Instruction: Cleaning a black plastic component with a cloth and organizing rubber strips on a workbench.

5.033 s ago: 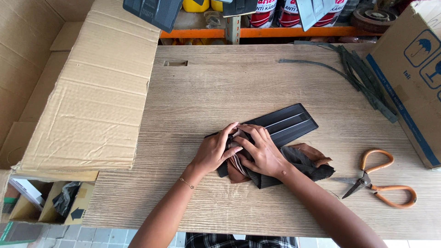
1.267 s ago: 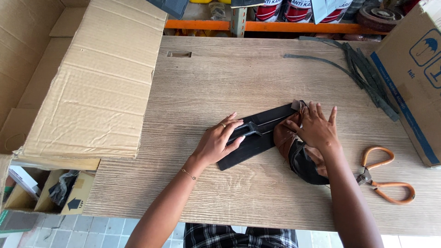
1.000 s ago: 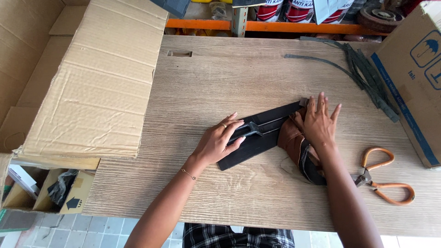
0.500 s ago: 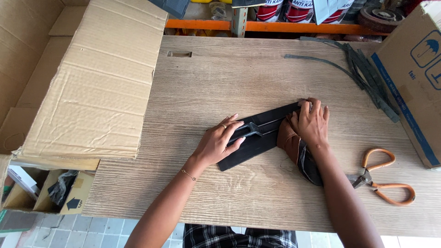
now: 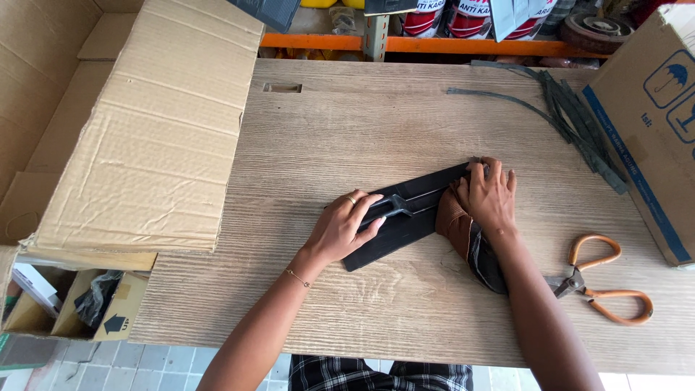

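Note:
A long black ribbed plastic panel (image 5: 405,221) lies slantwise in the middle of the wooden table (image 5: 347,137). My left hand (image 5: 342,226) presses flat on its lower left half, fingers beside a raised black clip. My right hand (image 5: 491,195) grips a bunched brown and black cloth (image 5: 463,230) and presses it on the panel's upper right end. The cloth hangs down under my right wrist.
Orange-handled scissors (image 5: 604,279) lie to the right. A bundle of dark strips (image 5: 572,116) lies at the back right, next to a cardboard box (image 5: 651,123). A large cardboard flap (image 5: 145,145) covers the table's left side. An orange shelf rail (image 5: 434,45) runs behind.
My right hand moved with the cloth from the panel's lower left end to its upper right end, then curled its fingers over the cloth. My left hand stays pressed on the panel.

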